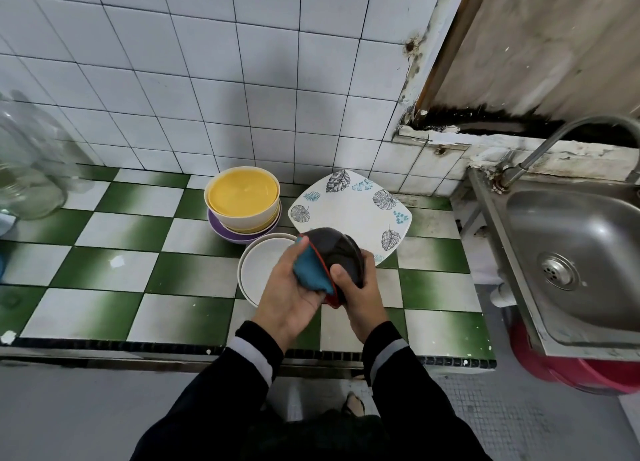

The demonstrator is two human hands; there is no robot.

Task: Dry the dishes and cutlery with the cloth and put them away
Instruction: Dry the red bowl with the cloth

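Observation:
Over the counter I hold a black bowl [337,249] with a red rim, tipped on its side with its mouth toward my left. My right hand [360,292] grips its lower rim. My left hand [291,287] presses a teal cloth [310,268] into the bowl's mouth. Under my hands lies a round white plate [258,265] on the counter. Behind it rests a square white plate [349,207] with leaf prints. A stack of bowls [242,202] stands at the back: yellow inside a cream one, over a purple one.
The green-and-white checkered counter [138,252] runs left. A steel sink [571,252] with a tap [540,149] stands at the right, a red bucket [568,367] below it. A large clear glass jar [27,169] sits at the far left. A tiled wall is behind.

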